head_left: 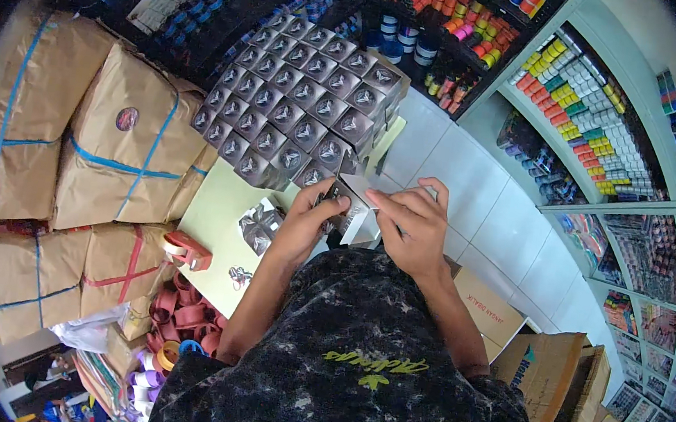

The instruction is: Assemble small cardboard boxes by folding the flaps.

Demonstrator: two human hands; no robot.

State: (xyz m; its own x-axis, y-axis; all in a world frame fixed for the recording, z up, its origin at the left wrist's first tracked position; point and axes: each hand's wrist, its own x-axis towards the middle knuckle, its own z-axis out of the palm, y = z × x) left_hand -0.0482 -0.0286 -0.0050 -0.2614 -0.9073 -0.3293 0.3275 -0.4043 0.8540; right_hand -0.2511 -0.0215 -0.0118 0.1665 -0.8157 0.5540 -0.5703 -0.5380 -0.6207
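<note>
A small dark box with pale inner flaps (363, 226) is held in front of my chest. My left hand (308, 218) grips its left side, with the thumb on top. At its right edge, the fingers of my right hand (413, 229) pinch a raised flap. Just beyond my hands, many matching dark boxes (283, 110) with round silver emblems stand in tight rows on a pale yellow table (219, 208). Left of my left wrist lies an opened pack of dark and silvery pieces (260, 226). Closer to me is a little heap of small metallic parts (239, 277).
A red tape dispenser (188, 251) rests at the table's left edge, beside paper-wrapped parcels (123, 139) tied with straps. Red rings (186, 310) are piled below. Shelves of coloured spools (583, 113) line the right, past the tiled floor (473, 184). Cardboard boxes (539, 372) stand at lower right.
</note>
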